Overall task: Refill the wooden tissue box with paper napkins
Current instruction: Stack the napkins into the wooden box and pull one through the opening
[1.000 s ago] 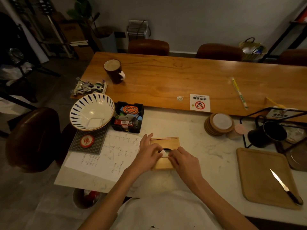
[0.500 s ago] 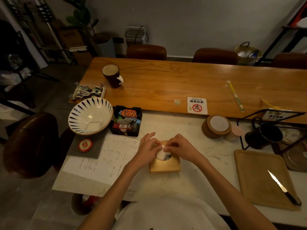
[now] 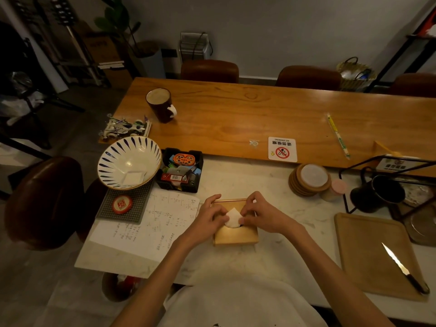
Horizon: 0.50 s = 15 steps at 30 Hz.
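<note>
Head view, I log: wooden tissue box (image 3: 236,236) on table (image 3: 238,180); napkin (image 3: 233,220) at its opening, pinched by curled fingers of left hand (image 3: 207,221) and right hand (image 3: 263,215).

wooden tissue box (image 3: 236,236) flat, white napkin (image 3: 232,219) protruding

On bench (image 3: 271,208): wooden tissue box (image 3: 236,236), white napkin (image 3: 233,219) poking thru top hole. Left hand (image 3: 208,217) & right hand (image 3: 262,214) pinch napkin from either side.
</note>
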{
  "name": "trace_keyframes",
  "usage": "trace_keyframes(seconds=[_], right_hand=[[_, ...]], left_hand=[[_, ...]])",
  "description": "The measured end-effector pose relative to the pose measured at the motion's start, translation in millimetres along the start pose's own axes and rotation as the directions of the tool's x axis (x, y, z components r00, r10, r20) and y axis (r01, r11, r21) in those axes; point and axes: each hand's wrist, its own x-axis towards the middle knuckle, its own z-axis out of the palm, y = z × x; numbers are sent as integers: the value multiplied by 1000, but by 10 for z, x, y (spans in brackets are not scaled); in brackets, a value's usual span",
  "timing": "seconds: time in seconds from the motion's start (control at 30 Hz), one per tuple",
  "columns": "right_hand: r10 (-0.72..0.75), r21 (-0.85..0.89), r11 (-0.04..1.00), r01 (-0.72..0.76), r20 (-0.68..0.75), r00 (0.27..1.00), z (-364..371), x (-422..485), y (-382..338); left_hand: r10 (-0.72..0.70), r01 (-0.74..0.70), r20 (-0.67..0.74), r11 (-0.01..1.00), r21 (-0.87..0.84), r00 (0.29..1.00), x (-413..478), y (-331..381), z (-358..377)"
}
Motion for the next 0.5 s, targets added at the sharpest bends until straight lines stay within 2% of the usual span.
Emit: trace_keyframes(seconds=[0.2, 0.5], right_hand=[[-38, -118, 992, 41, 28, 999, -26, 5, -38], [-49, 57, 997, 51, -46, 998, 38, -6, 68]], left_hand=[[26, -25, 19, 998, -58, 999, -2, -58, -31], [20, -17, 49, 998, -61, 999, 45, -123, -56]])
